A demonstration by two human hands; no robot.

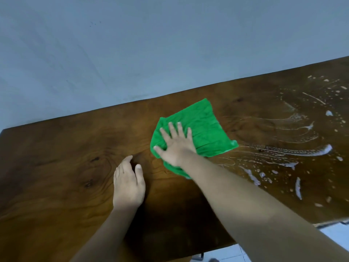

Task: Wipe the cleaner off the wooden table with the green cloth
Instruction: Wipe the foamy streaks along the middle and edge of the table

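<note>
Wiping surface: the desk (56,167) is dark, glossy wood with knots and swirling grain, its far edge against a pale wall.
Cleaner (306,151): white foamy streaks and droplets across the right end; the left part looks clear, though glare may hide a film.
Green cloth (205,129): soft, light, crumpled square mid-desk; best pressed flat under a palm.
Right hand (176,144): fingers spread, pressing down on the cloth.
Left hand (128,186): loosely open, resting on bare wood, holding nothing.
</note>
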